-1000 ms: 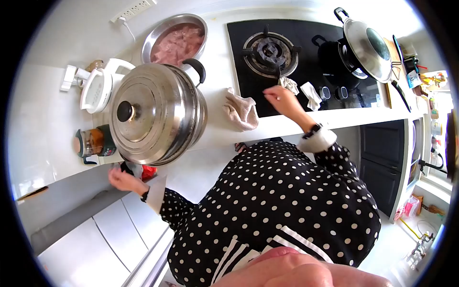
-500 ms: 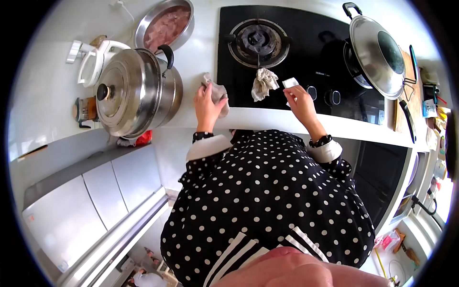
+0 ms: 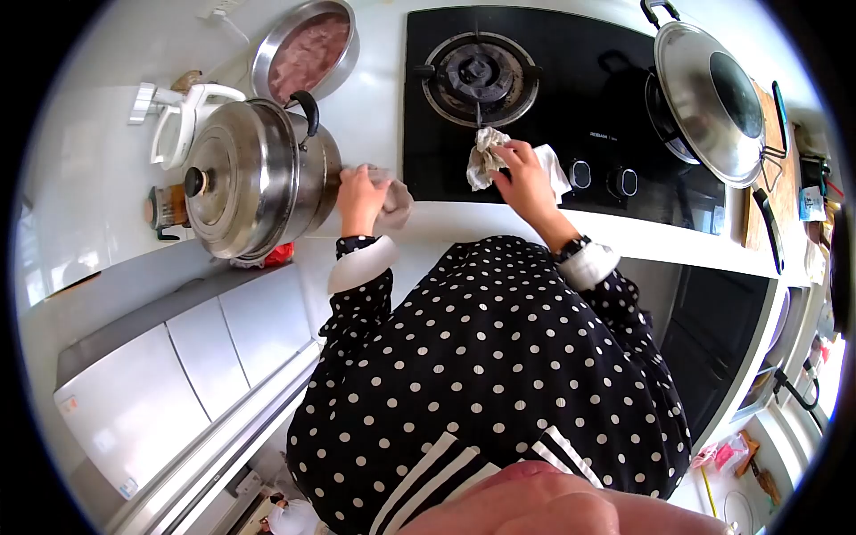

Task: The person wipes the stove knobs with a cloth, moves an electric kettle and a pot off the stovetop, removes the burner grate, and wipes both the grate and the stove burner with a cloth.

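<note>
My left hand (image 3: 359, 198) is closed on a grey-beige cloth (image 3: 394, 205), on the white counter between the steel pot and the stove. The cloth hangs out to the right of my fingers. My right hand (image 3: 532, 189) is over the front edge of the black gas stove, thumb and forefinger apart at the right side of a crumpled, stained tissue (image 3: 480, 162). A whiter tissue (image 3: 555, 171) shows just right of that hand, partly hidden by it; whether it touches the palm is unclear.
A large lidded steel pot (image 3: 245, 178) stands at the left, with a steel bowl of reddish meat (image 3: 308, 58) behind it. The burner (image 3: 480, 78) is beyond the tissue. A lidded wok (image 3: 713, 107) sits at the right, near the stove knobs (image 3: 622, 183).
My right hand has moved left, from the white tissue to the crumpled one, its fingers spreading. My left hand has shifted left with the cloth, closer to the pot.
</note>
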Demonstrator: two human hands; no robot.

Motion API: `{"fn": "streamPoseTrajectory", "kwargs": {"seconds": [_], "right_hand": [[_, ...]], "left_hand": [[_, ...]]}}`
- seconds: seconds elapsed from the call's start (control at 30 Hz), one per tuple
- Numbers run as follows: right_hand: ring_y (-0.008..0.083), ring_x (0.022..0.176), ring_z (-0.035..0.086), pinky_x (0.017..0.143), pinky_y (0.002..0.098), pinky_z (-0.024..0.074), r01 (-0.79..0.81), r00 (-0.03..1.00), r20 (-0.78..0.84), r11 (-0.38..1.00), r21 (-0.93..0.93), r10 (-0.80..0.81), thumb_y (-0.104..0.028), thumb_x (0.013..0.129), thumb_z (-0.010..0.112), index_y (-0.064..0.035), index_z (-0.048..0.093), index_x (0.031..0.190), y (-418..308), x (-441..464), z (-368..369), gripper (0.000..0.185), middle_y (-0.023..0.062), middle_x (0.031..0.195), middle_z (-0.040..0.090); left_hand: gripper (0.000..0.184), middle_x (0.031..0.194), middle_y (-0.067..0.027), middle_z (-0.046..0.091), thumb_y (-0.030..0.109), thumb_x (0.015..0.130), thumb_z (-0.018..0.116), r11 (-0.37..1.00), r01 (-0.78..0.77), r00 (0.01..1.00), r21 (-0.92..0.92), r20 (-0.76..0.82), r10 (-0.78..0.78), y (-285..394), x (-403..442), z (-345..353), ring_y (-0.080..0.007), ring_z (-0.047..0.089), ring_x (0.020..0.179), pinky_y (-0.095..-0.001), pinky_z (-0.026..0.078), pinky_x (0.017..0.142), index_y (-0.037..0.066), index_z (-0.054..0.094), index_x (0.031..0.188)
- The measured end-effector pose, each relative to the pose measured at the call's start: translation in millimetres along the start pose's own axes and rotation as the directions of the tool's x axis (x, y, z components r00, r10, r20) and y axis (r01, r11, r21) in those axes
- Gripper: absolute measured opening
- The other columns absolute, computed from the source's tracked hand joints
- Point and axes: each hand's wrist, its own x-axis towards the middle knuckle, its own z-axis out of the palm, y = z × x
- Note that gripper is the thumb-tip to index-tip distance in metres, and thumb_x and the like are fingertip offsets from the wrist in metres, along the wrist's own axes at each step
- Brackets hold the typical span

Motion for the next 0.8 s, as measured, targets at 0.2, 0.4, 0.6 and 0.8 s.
{"fn": "streamPoseTrajectory", "kwargs": {"seconds": [0.2, 0.4, 0.6, 0.8], "right_hand": [[0.0325, 0.101, 0.049, 0.086, 0.0389, 0.0461, 0.072, 0.995, 0.081, 0.955, -0.288, -0.051, -0.007, 0.072, 0.063, -0.007, 0.059, 0.105, 35.2, 6.9, 41.5, 0.033, 0.0109, 0.108, 0.052], [0.0341, 0.099, 0.05, 0.086, 0.0393, 0.0447, -0.112, 0.994, -0.035, 0.945, -0.309, 0.106, -0.003, 0.075, 0.059, -0.0057, 0.061, 0.101, 40.7, 5.1, 28.1, 0.027, 0.0133, 0.109, 0.052], [0.0362, 0.105, 0.049, 0.086, 0.0408, 0.0462, -0.092, 0.98, 0.15, 0.968, -0.235, 0.13, -0.007, 0.066, 0.072, -0.0077, 0.058, 0.113, 17.6, 14.4, 12.6, 0.049, 0.0128, 0.119, 0.05], [0.0344, 0.099, 0.054, 0.085, 0.0393, 0.0465, -0.085, 0.996, -0.028, 0.993, -0.082, 0.083, 0.006, 0.068, 0.058, -0.0053, 0.064, 0.102, 56.5, 11.7, 20.6, 0.037, 0.0126, 0.109, 0.057]], "left_hand": [[0.043, 0.099, -0.017, 0.058, 0.029, 0.073, 0.072, 0.994, -0.112, 0.993, 0.014, -0.04, 0.112, 10.8, 16.6, 7.5, -0.0353, 0.055, 0.095, -0.0413, 0.045, 0.081, 0.001, 0.061, 0.105], [0.034, 0.087, -0.0144, 0.061, 0.03, 0.074, 0.072, 0.963, -0.19, 0.977, -0.191, -0.13, 0.167, 23.6, 29.5, 14.7, -0.0325, 0.059, 0.083, -0.0402, 0.047, 0.071, 0.002, 0.064, 0.093], [0.031, 0.073, -0.0152, 0.062, 0.031, 0.073, 0.073, 0.842, -0.359, 0.933, -0.403, -0.195, 0.304, 134.1, 52.7, 46.7, -0.0327, 0.06, 0.07, -0.0396, 0.047, 0.062, 0.001, 0.063, 0.073], [0.026, 0.065, -0.0171, 0.059, 0.019, 0.073, 0.07, 0.847, -0.377, 0.92, -0.374, -0.257, 0.296, 151.9, 58.9, 81.7, -0.0365, 0.059, 0.066, -0.0436, 0.046, 0.058, -0.001, 0.057, 0.063]]}}
